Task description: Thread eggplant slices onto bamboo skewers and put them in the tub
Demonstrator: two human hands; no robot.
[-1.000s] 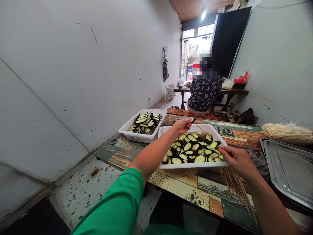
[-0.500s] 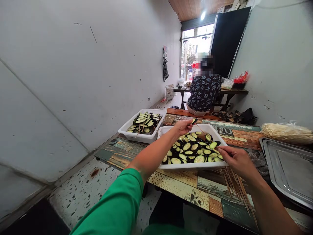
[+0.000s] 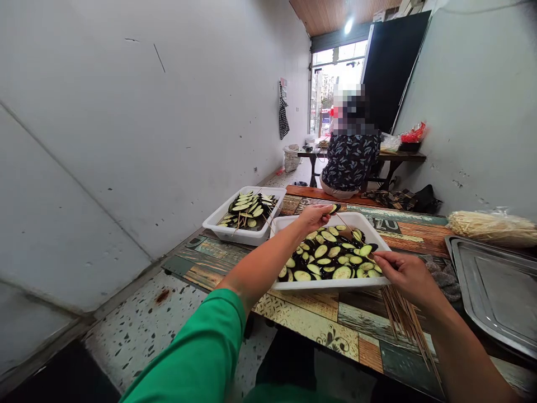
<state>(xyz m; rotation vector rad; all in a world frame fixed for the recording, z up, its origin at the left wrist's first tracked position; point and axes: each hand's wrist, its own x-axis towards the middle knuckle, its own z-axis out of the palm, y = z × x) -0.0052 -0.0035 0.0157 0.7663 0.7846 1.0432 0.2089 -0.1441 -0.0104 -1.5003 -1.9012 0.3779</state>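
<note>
Over the near white tub (image 3: 331, 285), a thin wooden skewer (image 3: 344, 223) slants between my two hands. My left hand (image 3: 314, 219) is closed, pinching a dark-skinned eggplant slice (image 3: 335, 209) at the skewer's far end. Thumb and fingers of my right hand (image 3: 398, 271) are pinched at the near end, right beside another eggplant slice (image 3: 366, 249) on the skewer. Inside the tub, several pale oval eggplant slices (image 3: 342, 272) lie in dark liquid. A bundle of bare skewers (image 3: 409, 324) rests on the table under my right wrist.
A second white tub (image 3: 218, 226) at the left holds skewered eggplant slices (image 3: 247, 207). Metal trays (image 3: 499, 285), a grey cloth (image 3: 442, 277) and bagged pale enoki-like strands (image 3: 490, 226) lie at the right. A person (image 3: 352, 159) sits ahead, back turned, at another table.
My left hand and its eggplant slice have shifted very slightly to the right. My right hand stays almost where it was.
</note>
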